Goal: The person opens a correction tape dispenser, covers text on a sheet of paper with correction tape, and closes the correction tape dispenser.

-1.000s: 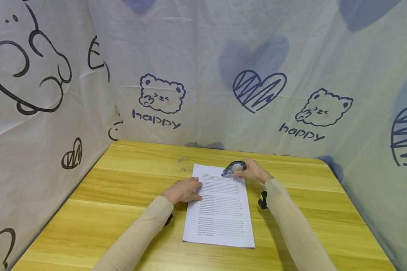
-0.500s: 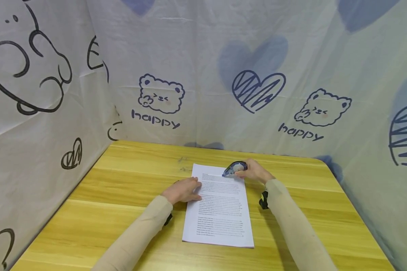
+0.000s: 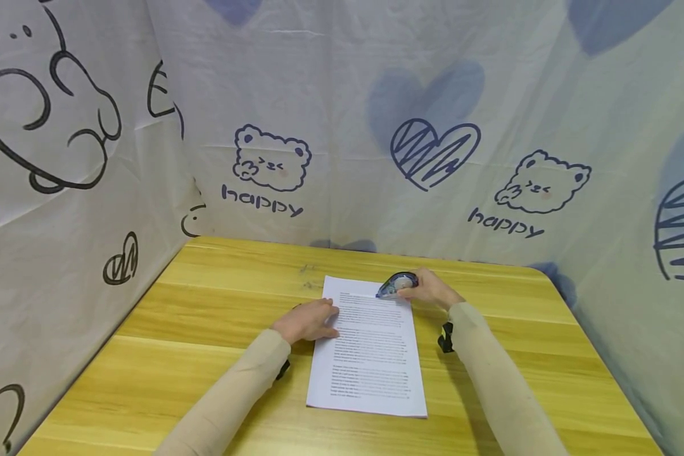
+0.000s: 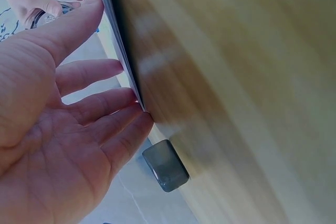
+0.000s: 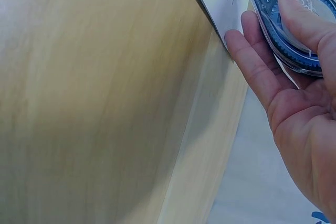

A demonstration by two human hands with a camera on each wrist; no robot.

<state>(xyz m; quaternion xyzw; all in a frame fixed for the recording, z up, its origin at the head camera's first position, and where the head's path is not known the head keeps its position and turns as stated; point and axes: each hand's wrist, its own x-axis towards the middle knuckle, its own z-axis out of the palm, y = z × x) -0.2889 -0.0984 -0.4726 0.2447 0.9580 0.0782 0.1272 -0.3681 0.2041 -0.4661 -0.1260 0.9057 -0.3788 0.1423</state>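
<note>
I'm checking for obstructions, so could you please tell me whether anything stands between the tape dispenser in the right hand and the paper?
Nothing visible does: the right hand holds the tape dispenser, tip at the upper lines of the paper; the left hand rests at its left edge, aside.

A thin stack of white printed paper (image 3: 370, 380) lies flat mid-desk (image 3: 205, 285), its text in black paragraphs, its top short edge toward the desk's far edge. Over its far right corner slants a see-through blue, teardrop-shaped correction tape (image 3: 397, 285), tip down at the upper lines, pointing toward the desk's left edge.
</note>
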